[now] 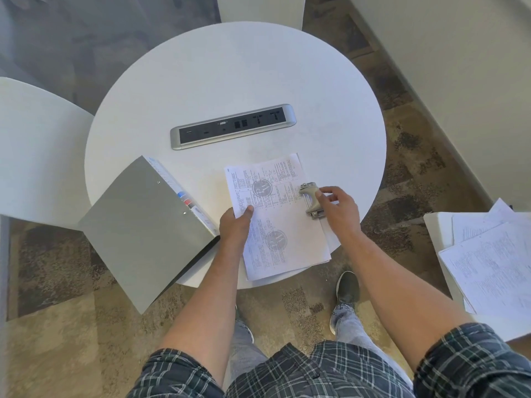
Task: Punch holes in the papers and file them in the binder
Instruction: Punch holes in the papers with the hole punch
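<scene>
Printed papers point(283, 225) stacked at near edge of round white table point(230, 81), overhanging slightly. Left hand point(236, 225) pinching stack's left edge, thumb on top. Right hand point(337, 206) curled on hole punch point(310, 199) at stack's right edge; sheets apparently in its slot. Grey binder point(143, 231) closed, left. Power strip point(232, 126) beyond.

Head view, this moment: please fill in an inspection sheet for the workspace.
Surface: round white table with a built-in socket strip.
Job's things: printed papers lying under the hole punch; grey binder closed, overhanging the table edge.
Clutter: nothing seen.
Hands: left hand pinches the papers' edge; right hand grips the hole punch.
Cables: nothing seen.
Surroundings: carpet, white chair, more loose sheets at right.
</scene>
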{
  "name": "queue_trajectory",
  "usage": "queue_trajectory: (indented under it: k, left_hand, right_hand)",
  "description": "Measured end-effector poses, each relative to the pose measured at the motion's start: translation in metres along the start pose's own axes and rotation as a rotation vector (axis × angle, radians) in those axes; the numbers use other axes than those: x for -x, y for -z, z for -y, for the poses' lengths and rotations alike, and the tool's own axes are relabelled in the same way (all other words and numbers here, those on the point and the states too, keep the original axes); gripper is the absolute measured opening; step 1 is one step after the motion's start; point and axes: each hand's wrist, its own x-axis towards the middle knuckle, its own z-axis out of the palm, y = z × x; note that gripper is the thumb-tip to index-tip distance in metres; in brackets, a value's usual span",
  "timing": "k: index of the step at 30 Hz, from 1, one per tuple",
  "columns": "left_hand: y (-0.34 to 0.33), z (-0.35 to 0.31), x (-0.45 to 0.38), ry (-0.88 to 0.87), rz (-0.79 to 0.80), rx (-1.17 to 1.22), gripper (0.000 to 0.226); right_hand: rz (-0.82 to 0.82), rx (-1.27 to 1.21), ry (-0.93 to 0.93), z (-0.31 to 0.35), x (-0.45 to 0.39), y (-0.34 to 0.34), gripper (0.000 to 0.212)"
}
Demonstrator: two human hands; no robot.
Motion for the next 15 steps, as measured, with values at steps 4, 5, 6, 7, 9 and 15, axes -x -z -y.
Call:
queue_trajectory:
  k: [4, 5, 6, 7, 9, 15]
  left_hand:
    - [-0.004, 0.002, -0.005, -0.016, -0.037, -0.077, 0.012]
    - [-0.004, 0.002, -0.007, -0.022, -0.044, -0.079, 0.013]
    - [-0.004, 0.003, -0.009, -0.031, -0.05, -0.082, 0.014]
    - [-0.005, 0.004, -0.011, -0.039, -0.059, -0.084, 0.015]
    - [-0.005, 0.005, -0.012, -0.048, -0.083, -0.086, 0.013]
    - [-0.007, 0.001, -0.009, -0.087, -0.148, -0.164, 0.007]
  right_hand:
    - [0.0, -0.055, -0.09, -0.003, -0.01, -0.001, 0.024]
    - [0.016, -0.09, -0.103, -0.003, -0.011, -0.001, 0.025]
    - [0.028, -0.124, -0.112, -0.004, -0.012, 0.0, 0.026]
    - [0.039, -0.158, -0.122, -0.004, -0.011, 0.001, 0.026]
    - [0.051, -0.199, -0.142, 0.0, -0.01, 0.002, 0.025]
    - [0.046, -0.159, -0.144, 0.0, -0.009, 0.001, 0.03]
